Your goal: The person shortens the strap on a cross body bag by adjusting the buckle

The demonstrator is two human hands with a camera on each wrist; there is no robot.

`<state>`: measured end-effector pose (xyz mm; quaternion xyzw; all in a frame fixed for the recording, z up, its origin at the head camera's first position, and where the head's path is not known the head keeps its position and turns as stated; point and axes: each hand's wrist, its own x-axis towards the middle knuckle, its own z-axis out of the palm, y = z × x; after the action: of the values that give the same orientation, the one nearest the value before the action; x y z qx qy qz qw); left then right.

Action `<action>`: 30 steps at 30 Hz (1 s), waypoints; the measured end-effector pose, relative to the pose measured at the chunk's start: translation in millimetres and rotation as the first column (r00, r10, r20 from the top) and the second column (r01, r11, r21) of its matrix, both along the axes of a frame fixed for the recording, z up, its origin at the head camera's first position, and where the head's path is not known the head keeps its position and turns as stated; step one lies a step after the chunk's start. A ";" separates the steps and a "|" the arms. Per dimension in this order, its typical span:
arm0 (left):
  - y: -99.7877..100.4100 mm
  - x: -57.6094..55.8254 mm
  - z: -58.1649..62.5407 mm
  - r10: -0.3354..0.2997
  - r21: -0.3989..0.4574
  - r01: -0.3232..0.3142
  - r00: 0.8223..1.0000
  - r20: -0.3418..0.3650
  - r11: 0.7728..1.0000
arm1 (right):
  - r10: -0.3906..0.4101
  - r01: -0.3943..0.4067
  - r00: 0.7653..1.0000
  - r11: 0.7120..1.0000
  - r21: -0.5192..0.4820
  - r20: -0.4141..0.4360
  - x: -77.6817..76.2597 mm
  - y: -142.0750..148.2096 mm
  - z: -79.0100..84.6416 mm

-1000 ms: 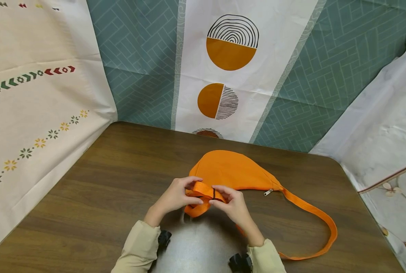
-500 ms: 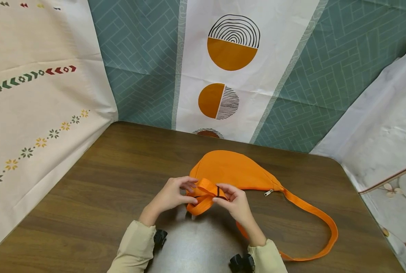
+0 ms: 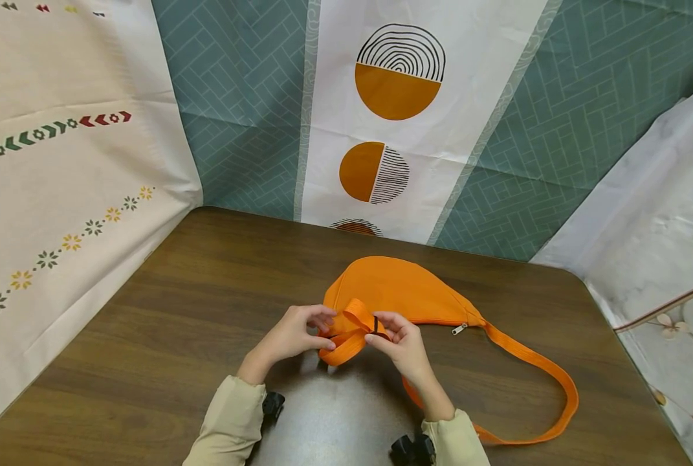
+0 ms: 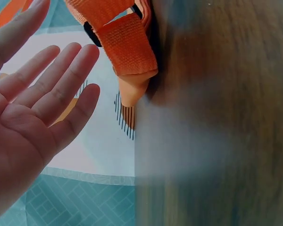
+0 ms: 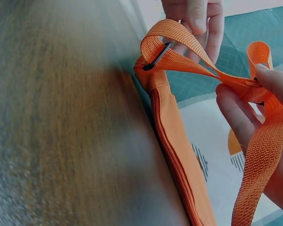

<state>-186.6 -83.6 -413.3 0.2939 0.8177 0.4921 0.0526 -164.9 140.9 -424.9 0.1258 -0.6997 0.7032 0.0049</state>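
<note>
Seeing a looser left hand [image 3: 290, 335] versus a second ago — eased leftward off the orange strap [image 3: 346, 349], with a more open loop by the fingertips. Leaves the hold, by the look of it, to the right hand [image 3: 407, 349] alone; likely mid-handling, not done. Pinching strap between thumb and finger on the right, at the black slider [image 3: 375, 325]; spread and gripping nothing on the left. Lying at centre of the head frame: orange bag [image 3: 398, 291], on the brown table [image 3: 148, 343], just above the hands, with a long run of strap curving through lower right. Can't settle left-hand contact from head — too much overlap. Get it from left wrist: straight, splayed fingers at left of frame, just beside the strap, apparently not touching. Find a second slider [image 5: 158, 56] upper middle in right wrist, hard to read from head, plus a zip [image 5: 169, 151] running to the bottom edge. Get the zip pull [image 3: 459, 329] only from head, right of centre.
</note>
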 end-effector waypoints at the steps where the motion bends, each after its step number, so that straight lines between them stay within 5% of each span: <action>1: 0.3 0.4 0.3 -0.004 -0.005 0.004 1.000 0.003 1.000 | -0.006 0.006 1.000 1.000 -0.003 0.011 0.0 -0.3 0.5; 18: 4.8 2.4 -2.7 -0.074 -0.021 0.075 0.996 0.049 0.997 | -0.009 0.009 0.999 1.000 -0.006 0.031 0.4 -0.8 1.5; 30: 8.9 1.9 -1.0 -0.068 -0.079 0.061 0.994 -0.090 0.995 | 0.008 -0.006 0.998 0.999 -0.042 0.056 -0.9 0.5 1.2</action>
<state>-184.7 -74.6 -414.3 0.3405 0.8274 0.4446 0.0415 -165.8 141.4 -423.7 0.1083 -0.6843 0.7209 -0.0145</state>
